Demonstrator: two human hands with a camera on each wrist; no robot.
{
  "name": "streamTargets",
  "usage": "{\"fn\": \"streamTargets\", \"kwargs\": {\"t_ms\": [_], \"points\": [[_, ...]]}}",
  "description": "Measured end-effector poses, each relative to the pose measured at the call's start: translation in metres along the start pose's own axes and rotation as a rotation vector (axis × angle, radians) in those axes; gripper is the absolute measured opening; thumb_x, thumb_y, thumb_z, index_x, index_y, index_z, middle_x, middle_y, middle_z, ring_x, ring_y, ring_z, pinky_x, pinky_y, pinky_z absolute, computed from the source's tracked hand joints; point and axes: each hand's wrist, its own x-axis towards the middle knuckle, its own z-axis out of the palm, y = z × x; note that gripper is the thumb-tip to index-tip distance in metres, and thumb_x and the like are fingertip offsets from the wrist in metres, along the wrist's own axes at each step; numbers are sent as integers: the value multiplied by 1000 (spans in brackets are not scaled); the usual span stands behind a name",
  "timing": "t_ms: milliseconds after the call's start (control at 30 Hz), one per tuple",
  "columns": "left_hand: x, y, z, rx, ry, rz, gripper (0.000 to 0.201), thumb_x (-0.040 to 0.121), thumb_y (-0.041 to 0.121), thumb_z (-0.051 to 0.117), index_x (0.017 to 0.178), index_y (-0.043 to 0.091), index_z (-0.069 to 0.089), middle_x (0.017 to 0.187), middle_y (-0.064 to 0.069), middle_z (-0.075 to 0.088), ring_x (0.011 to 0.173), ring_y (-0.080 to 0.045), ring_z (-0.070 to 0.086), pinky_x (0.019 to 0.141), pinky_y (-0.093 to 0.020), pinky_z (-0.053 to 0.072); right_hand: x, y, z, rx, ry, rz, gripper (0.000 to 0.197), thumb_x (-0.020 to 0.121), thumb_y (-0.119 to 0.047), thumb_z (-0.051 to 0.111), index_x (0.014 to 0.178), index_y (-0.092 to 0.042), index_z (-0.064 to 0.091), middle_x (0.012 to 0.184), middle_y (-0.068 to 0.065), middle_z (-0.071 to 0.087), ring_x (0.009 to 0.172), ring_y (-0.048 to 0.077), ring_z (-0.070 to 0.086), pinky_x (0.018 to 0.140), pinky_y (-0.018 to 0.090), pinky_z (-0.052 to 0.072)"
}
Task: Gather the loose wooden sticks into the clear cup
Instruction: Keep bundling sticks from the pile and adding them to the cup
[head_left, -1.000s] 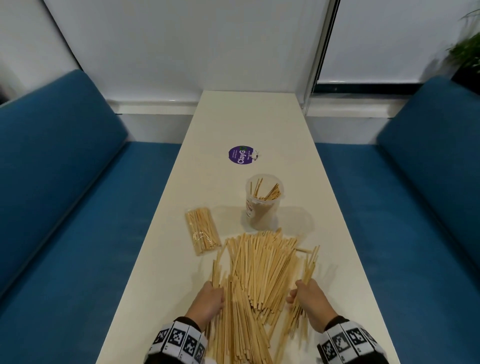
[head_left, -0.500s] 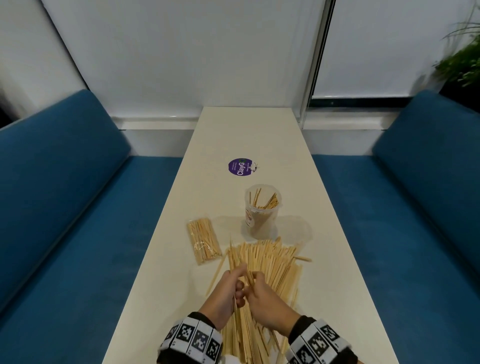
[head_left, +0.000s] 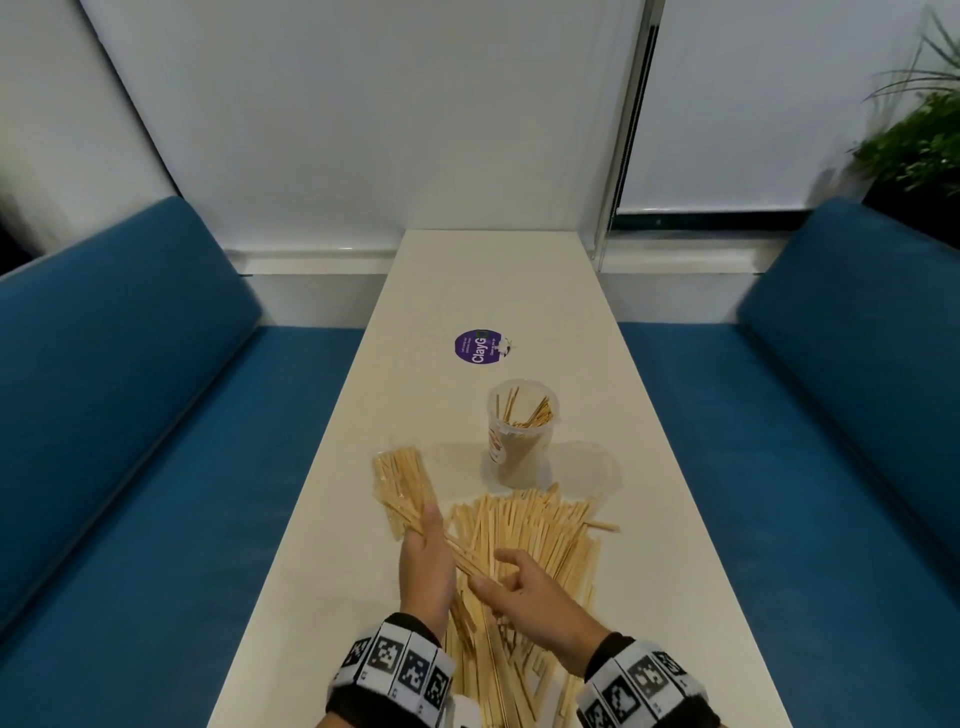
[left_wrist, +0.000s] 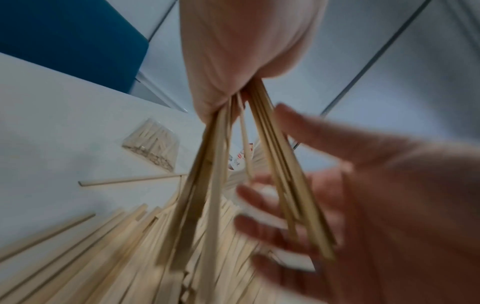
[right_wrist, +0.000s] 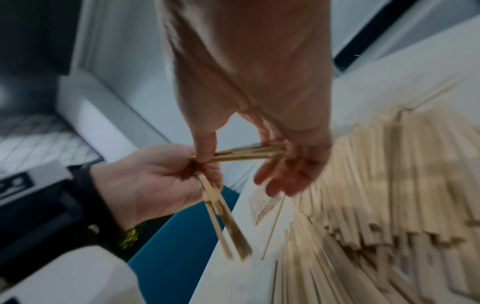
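Note:
The clear cup (head_left: 521, 441) stands upright at mid-table with some sticks inside. A big pile of loose wooden sticks (head_left: 540, 535) lies just before it. My left hand (head_left: 426, 566) grips a bundle of sticks (head_left: 467, 558) lifted off the pile's left side and slanting down to the right. In the left wrist view the bundle (left_wrist: 215, 164) fans out below the fist (left_wrist: 246, 51). My right hand (head_left: 524, 592) is beside it with fingers spread, touching the bundle's lower end. In the right wrist view the bundle (right_wrist: 249, 153) crosses its fingers.
A sealed plastic packet of sticks (head_left: 402, 483) lies left of the pile, partly under my left hand. A purple round sticker (head_left: 478, 347) sits beyond the cup. The long white table (head_left: 483, 280) runs between two blue benches (head_left: 130, 389). A plant (head_left: 919, 140) stands far right.
My hands moved in from the pile's two sides and met over its left part. The left hand has taken up a bundle, and the right hand's fingers have spread.

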Motion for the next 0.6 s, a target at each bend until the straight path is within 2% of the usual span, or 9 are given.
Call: {"fn": "streamTargets", "kwargs": {"t_ms": [67,133,167,233,267,367,433,533,600], "points": [[-4,9,-2,-66,77,51,54,98,45,29,128,4,47,123,-11,54,116,-28,49,98,-35,37,-3,1,-1,89,-6,111,60,85,-60,49,132,-24,39,114,0,57,91,11,57,71,21,45],[-8,14,0,-100,128,115,50,99,41,29,125,3,48,119,-11,57,118,-29,50,98,-35,37,-3,1,-1,285,-25,224,52,88,-60,42,122,-20,44,111,3,54,89,17,56,70,27,47],[-10,15,1,-113,143,149,49,99,40,29,120,2,51,112,-10,59,111,-28,54,93,-32,41,-2,0,0,397,-26,272,49,91,-57,40,119,-18,44,109,6,51,85,20,54,67,30,49],[-14,17,4,-139,149,198,47,100,35,29,109,-2,56,94,-7,62,88,-17,61,76,-24,42,3,-4,-1,555,10,344,44,93,-53,38,116,-15,44,106,12,48,81,25,53,65,37,53],[-16,17,6,-152,139,225,47,100,33,29,102,-3,58,89,-6,63,82,-14,62,74,-23,43,5,-7,0,617,29,371,43,94,-52,38,115,-15,44,105,14,48,80,27,54,65,39,55],[-20,18,9,-143,120,307,46,99,33,30,81,0,56,73,-8,66,74,-22,64,78,-34,47,10,-17,3,708,19,403,37,97,-44,39,105,-11,51,90,15,54,72,28,59,64,40,56],[-22,19,10,-142,121,317,40,97,36,34,84,3,51,65,-8,61,64,-22,60,73,-35,45,9,-23,7,709,3,427,31,98,-32,42,96,-5,57,76,13,58,60,24,61,64,37,56],[-25,23,11,-142,110,333,36,96,36,40,105,3,50,57,-2,52,56,-17,53,68,-35,48,7,-24,11,738,-12,429,29,96,-15,44,77,-1,60,57,12,62,51,20,60,61,32,55],[-26,23,11,-140,98,354,33,93,38,43,99,6,49,55,-1,50,53,-15,51,65,-30,45,5,-24,11,792,-20,431,27,95,-10,45,73,0,58,53,12,60,53,21,59,65,33,56]]}}
